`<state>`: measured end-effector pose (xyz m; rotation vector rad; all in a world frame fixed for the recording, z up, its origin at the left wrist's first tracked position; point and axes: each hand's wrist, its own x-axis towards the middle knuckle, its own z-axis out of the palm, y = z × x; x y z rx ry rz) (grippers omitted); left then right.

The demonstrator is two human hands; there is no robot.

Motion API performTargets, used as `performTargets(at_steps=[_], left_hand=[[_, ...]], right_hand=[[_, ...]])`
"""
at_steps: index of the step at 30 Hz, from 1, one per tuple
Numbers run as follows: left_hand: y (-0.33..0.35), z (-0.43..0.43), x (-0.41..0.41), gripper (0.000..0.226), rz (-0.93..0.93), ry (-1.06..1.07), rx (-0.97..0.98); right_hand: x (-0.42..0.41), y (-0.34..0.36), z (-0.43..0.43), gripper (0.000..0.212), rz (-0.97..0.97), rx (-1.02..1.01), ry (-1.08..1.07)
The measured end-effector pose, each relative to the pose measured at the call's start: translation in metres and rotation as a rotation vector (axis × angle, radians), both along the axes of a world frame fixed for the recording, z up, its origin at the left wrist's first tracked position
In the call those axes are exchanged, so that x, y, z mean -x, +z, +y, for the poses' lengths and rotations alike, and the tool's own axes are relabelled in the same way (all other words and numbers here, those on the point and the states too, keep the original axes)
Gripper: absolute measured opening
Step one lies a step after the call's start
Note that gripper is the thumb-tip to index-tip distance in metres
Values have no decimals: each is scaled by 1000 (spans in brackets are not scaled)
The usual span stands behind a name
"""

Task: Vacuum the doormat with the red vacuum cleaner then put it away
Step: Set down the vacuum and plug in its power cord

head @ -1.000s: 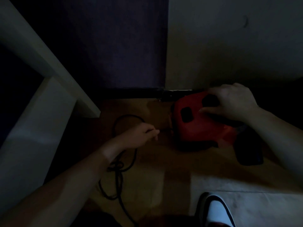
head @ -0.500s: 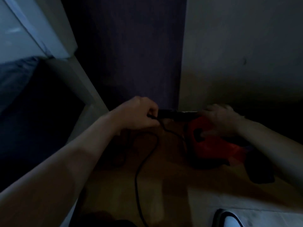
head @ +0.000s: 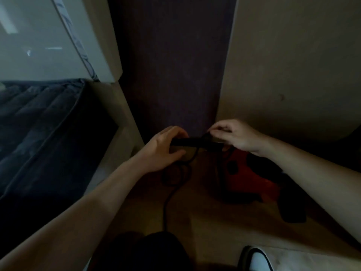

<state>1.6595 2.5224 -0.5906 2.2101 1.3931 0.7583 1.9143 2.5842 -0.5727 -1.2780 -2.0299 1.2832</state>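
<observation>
The red vacuum cleaner (head: 252, 180) lies on the wooden floor by the wall, under my right forearm, with its black nozzle (head: 293, 212) pointing toward the lower right. Its black cord (head: 172, 184) loops on the floor to the left of it. My left hand (head: 164, 149) grips the left end of a long black bar (head: 187, 142), just above the floor at the foot of the wall. My right hand (head: 234, 137) pinches a small dark plug-like piece at the bar's right end. The dim light hides the details.
A bed with dark bedding (head: 39, 130) and a pale frame (head: 121, 122) fills the left. A dark purple wall panel (head: 172, 65) stands ahead, with a beige wall (head: 293, 65) to its right. A white shoe (head: 257, 261) and a pale mat (head: 312, 259) are at the bottom right.
My right hand left the vacuum's body and rose to the black bar's right end. My left hand brought the cord up from the floor and now grips the bar. The view tilted upward.
</observation>
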Motion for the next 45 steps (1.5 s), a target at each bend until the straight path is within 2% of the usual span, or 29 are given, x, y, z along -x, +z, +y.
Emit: performTargets(at_steps=[5, 7, 12, 14, 16, 20, 24, 31, 38, 41, 43, 44, 45], left_hand=[[-48, -34, 10, 22, -258, 158, 161], [-67, -46, 8, 20, -285, 172, 231], [-119, -73, 6, 22, -190, 141, 307], [-142, -88, 8, 31, -99, 167, 240], [-157, -106, 11, 30, -58, 196, 239], [-185, -145, 17, 18, 41, 97, 354], [-227, -182, 12, 18, 110, 69, 506], [-249, -249, 14, 21, 126, 253, 600], [-255, -321, 14, 22, 0, 500, 535], [-269, -361, 19, 27, -18, 622, 563], [-281, -390, 24, 32, -12, 680, 576], [-285, -402, 26, 34, -17, 706, 595], [-288, -412, 27, 36, -19, 725, 618]], right_hand=[[-4, -15, -15, 12, -53, -17, -96], [-3, -19, -21, 11, -68, -45, -113], [-8, -42, -42, 9, -119, -80, -171], [-11, -57, -58, 10, -167, -100, -201], [-18, -73, -73, 10, -208, -111, -230], [-34, -104, -89, 22, -271, -88, -303], [-43, -148, -99, 28, -209, -67, -453], [-43, -182, -136, 29, -102, -8, -452], [-48, -181, -135, 33, -241, -54, -223], [-73, -208, -115, 36, -253, -58, -252], [-90, -231, -98, 52, -212, -60, -260], [-88, -228, -103, 53, -196, -76, -273], [-84, -227, -104, 43, -190, -88, -273]])
